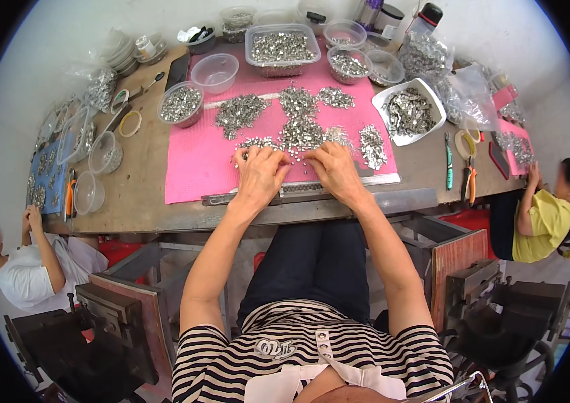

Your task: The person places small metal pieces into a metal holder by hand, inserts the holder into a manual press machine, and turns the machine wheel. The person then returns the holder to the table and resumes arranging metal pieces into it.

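My left hand (258,176) rests at the near edge of a pink mat (187,168), fingers curled and tips pinched together. Across a small gap, my right hand (336,173) is bent the same way, thumb and forefinger close together. Whatever the fingertips hold is too small to make out. A few small silvery metal pieces (305,163) lie between the hands. Just beyond them is a heap of the same pieces (300,134), with further piles (241,113) around it. Below my hands, a narrow slotted metal bar (302,190) lies along the mat's front edge, partly covered by my wrists.
Clear tubs (181,106) of metal pieces and an empty bowl (215,74) stand at the back. A white tray (408,111) is at right, near orange-handled pliers (471,181) and a green tool (448,161). Co-workers sit at left (36,262) and right (545,218).
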Tool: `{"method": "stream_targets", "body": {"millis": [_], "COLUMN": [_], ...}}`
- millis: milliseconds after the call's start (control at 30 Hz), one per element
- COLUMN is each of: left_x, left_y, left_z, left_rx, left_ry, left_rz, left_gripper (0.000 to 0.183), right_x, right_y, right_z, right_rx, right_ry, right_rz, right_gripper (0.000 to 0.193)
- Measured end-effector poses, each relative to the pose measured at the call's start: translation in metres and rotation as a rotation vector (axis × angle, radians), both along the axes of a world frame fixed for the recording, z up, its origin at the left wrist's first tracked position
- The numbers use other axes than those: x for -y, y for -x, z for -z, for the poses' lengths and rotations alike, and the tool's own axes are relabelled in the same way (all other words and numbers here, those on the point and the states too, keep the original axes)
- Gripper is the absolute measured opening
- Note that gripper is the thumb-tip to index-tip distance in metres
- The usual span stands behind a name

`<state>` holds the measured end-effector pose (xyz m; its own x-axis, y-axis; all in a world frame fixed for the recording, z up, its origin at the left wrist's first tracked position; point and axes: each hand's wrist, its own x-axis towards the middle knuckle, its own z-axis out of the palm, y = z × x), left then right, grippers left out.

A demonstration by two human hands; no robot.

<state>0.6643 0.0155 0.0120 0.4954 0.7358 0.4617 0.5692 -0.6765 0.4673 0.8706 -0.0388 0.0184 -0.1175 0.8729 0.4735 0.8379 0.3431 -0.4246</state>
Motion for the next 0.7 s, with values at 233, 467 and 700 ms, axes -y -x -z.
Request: {"method": "stream_targets", "body": {"millis": [233,467,700], "left_x": [-0.005,-0.008,-0.005], "left_y": [-0.001,-0.002,-0.003], "left_z": [0.0,0.005,0.004], "left_rx": [-0.046,-0.048,-0.037], "left_ry": [-0.041,-0.012,-0.017], "left_rz": [0.007,0.019,0.007], "left_gripper": [0.013,0.009,0.009], "right_x": [-0.013,-0.015,-0.012], "right_y": [0.002,0.004,0.005], "right_z": [0.01,0.005,0.002], "right_rx": [0.102,0.144,0.139], "right_ry": [-0.007,0.003,0.03], "right_rz": [0.001,-0.01,0.009], "right_gripper": [0.011,0.01,0.009]}}
